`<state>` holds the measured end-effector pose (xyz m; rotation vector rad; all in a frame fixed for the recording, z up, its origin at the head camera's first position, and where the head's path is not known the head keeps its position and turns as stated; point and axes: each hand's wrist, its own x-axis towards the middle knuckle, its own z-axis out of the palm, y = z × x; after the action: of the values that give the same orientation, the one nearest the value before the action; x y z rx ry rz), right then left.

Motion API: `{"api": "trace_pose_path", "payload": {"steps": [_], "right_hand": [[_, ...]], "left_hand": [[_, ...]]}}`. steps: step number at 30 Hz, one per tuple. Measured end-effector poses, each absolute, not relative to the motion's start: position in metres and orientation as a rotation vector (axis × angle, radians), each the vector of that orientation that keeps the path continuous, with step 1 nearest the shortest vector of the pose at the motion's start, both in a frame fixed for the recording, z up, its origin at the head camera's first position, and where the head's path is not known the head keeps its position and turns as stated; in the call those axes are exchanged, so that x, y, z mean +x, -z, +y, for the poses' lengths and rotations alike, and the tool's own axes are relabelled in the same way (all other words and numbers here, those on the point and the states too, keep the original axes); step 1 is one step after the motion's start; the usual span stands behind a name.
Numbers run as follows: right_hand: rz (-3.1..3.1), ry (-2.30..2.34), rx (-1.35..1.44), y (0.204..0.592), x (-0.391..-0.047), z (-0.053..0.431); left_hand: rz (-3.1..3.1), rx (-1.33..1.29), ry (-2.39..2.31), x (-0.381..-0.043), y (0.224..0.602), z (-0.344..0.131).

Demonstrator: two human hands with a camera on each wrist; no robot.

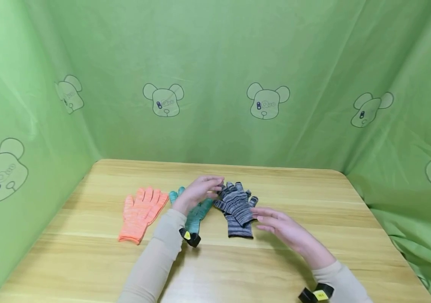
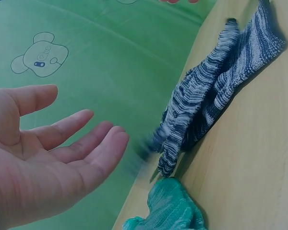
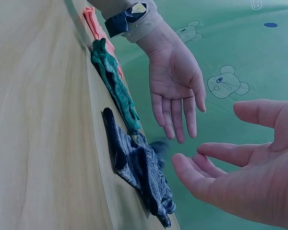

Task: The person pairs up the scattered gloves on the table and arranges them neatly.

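Two dark grey-and-white striped knit gloves lie overlapping on the table, one crossed over the other. A fingertip of one of these striped gloves is blurred in the left wrist view. My left hand hovers at their far left side, its fingers loosely extended and apart from the cloth in the left wrist view. Close to their right cuff edge is my right hand, fingers relaxed; the right wrist view shows it holding nothing. Teal gloves lie beneath my left forearm and hand, partly hidden.
Orange gloves lie flat at the left of the wooden table. A green curtain printed with bear heads hangs behind the table and along both sides. Each wrist carries a small black device.
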<state>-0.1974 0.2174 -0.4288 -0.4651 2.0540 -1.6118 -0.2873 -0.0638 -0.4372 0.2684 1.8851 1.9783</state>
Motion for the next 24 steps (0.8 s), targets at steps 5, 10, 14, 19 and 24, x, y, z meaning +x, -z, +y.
{"api": "trace_pose_path", "payload": {"steps": [5,10,14,19,24], "right_hand": [[2.064,1.631,-0.465,0.427,-0.2,0.219],[2.062,1.67,-0.444,0.423,-0.207,0.219],[2.078,1.683,-0.407,0.421,-0.216,0.22],[2.072,1.721,-0.384,0.42,-0.235,0.223],[2.067,1.714,-0.376,0.421,-0.258,0.223]], "left_hand": [[1.893,0.245,-1.974,-0.284,0.436,-0.068],[1.892,0.243,-1.963,-0.278,0.434,-0.074],[1.899,0.26,-1.937,-0.272,0.433,-0.078],[1.936,0.28,-1.865,-0.264,0.435,-0.081],[1.958,0.273,-1.79,-0.258,0.441,-0.085]]}}
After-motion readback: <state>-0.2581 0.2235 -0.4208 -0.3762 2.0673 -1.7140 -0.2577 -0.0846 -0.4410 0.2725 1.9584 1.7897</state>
